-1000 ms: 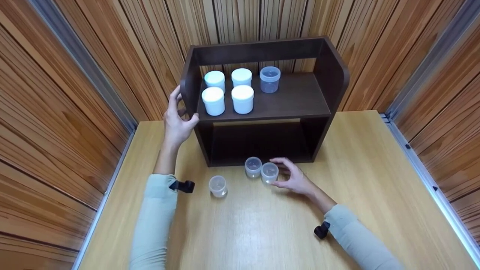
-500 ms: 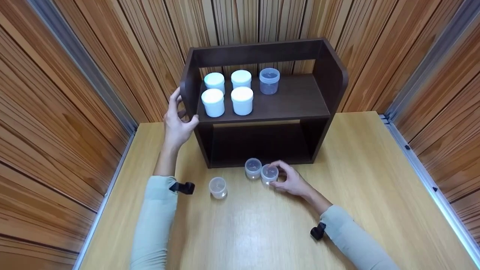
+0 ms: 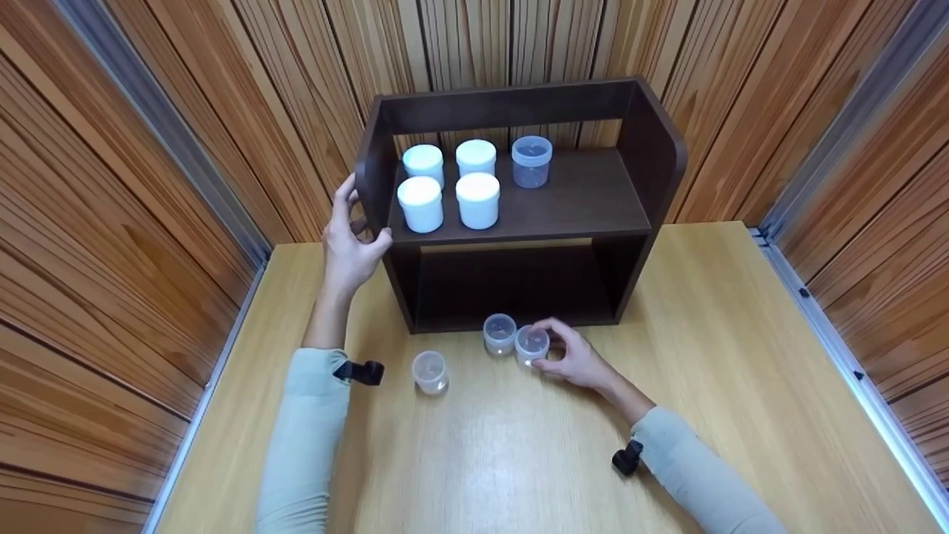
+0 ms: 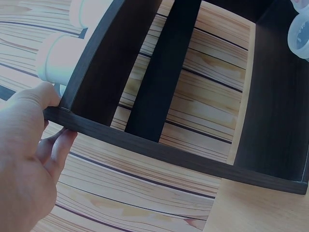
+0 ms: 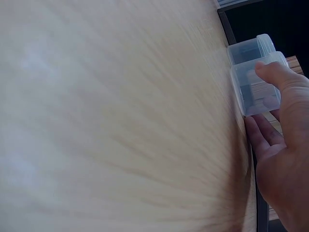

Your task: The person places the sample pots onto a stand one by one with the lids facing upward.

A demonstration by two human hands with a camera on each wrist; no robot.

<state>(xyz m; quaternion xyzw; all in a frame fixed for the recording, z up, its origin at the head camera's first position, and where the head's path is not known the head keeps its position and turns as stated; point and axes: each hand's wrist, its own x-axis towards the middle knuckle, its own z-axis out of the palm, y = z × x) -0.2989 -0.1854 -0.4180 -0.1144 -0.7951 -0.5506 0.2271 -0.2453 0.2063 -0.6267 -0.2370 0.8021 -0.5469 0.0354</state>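
A cloudy clear, lone plastic cup (image 3: 430,372) stands closest on the pale wooden tabletop (image 3: 482,460). Slightly farther, the nearer right hand (image 3: 572,357) pinches an upright, round, translucent plastic jar (image 3: 529,348) from its right, thumb on the near side. A twin translucent jar (image 3: 499,335) stands just left. Beyond, the left hand (image 3: 350,256) grips the dark brown two-tier shelf's (image 3: 578,211) left side.

Wooden table (image 3: 482,460) bearing dark shelf (image 3: 586,196), three clear jars (image 3: 430,372)
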